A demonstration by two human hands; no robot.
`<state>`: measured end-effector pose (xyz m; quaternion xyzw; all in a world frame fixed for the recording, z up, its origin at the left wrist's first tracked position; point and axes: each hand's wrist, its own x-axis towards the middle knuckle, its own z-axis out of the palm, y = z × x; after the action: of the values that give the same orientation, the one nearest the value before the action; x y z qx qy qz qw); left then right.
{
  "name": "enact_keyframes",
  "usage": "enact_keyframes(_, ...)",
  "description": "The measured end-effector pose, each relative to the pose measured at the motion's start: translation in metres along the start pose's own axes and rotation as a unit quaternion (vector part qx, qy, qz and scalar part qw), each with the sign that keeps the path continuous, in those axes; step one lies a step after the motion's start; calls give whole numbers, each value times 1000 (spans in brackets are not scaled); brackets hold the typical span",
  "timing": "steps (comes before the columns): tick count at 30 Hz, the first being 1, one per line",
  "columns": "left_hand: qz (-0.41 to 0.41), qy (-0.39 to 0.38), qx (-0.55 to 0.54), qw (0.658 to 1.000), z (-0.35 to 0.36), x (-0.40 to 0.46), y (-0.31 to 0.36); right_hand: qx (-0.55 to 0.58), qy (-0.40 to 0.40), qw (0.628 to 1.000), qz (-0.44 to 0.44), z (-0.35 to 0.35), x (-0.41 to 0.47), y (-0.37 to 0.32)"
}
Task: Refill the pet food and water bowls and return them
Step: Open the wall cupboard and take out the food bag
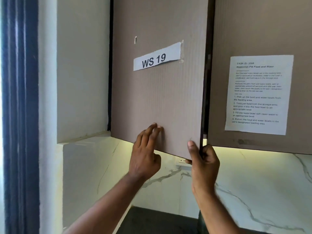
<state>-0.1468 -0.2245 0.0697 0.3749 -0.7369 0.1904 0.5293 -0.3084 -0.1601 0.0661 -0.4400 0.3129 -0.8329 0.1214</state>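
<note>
I am counting two cabinet doors, a left door (157, 98) and a right door (261, 31). I am seeing two papers taped on them, one label (157, 57) and one sheet (258, 94). I am also counting two hands, left hand (146, 152) and right hand (205, 159), and one socket (181, 160).
</note>
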Motion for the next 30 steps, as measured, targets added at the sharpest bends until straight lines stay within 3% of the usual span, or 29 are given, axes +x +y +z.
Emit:
enact_keyframes(5, 16, 73, -33, 997, -34, -24, 0, -28, -87, 986, -137, 18, -53, -38)
enact_keyframes(9, 47, 99, -38, 993, -72, -34, -12, -89, -104, 962, -234, 45, -86, -60)
enact_keyframes(16, 25, 54, -64, 996, -152, -54, -45, -172, -76, 934, -304, 108, -153, -92)
enact_keyframes(26, -43, 49, -111, 992, -194, -68, -81, -266, -154, 896, -321, 154, -201, -110)
enact_keyframes(30, -188, 97, -227, 951, -187, -92, -72, -242, -179, 909, -289, 137, -199, -102)
